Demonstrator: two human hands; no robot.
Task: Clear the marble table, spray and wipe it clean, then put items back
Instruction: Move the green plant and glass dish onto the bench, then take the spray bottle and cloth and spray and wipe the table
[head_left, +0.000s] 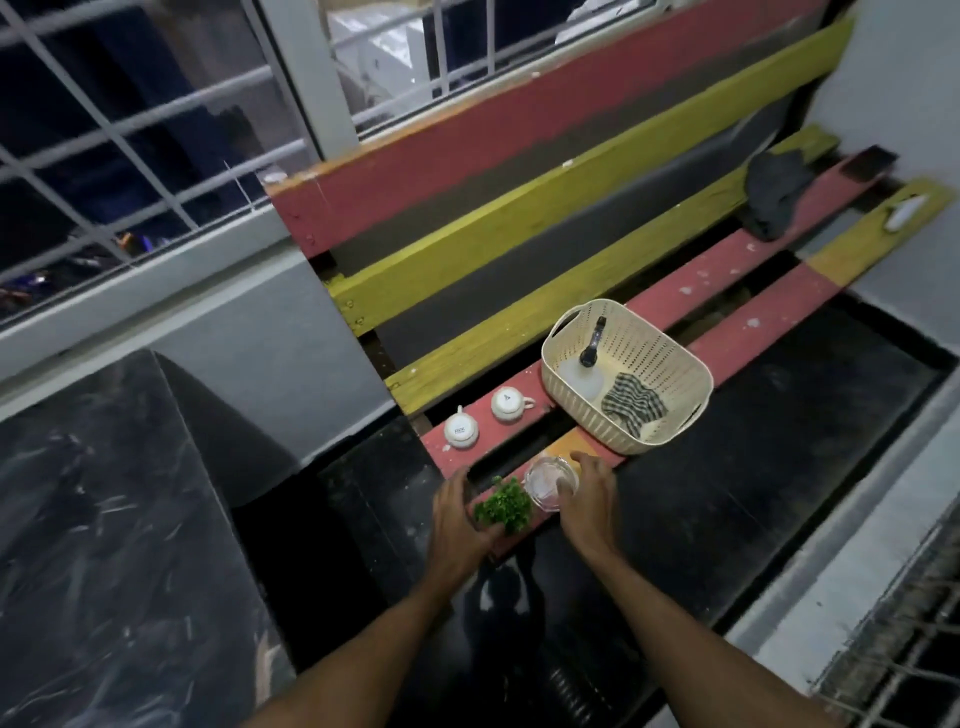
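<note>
The black marble table (104, 545) fills the lower left. A red and yellow slatted bench (727, 260) stands to its right. At the bench's near end my left hand (460, 519) grips a small green plant (503, 508). Beside it my right hand (587, 501) holds a clear glass dish (548, 480). Two white cups (461, 428) (509, 404) stand upside down on the red slat just beyond. A cream basket (680, 415) farther along holds a spray bottle (589, 364) and a checked cloth (631, 402).
A dark rag (774, 192) lies at the bench's far end, with a small white object (904, 210) on the yellow slat near it. Barred windows (130, 130) run behind the table and bench. Dark floor lies under the bench.
</note>
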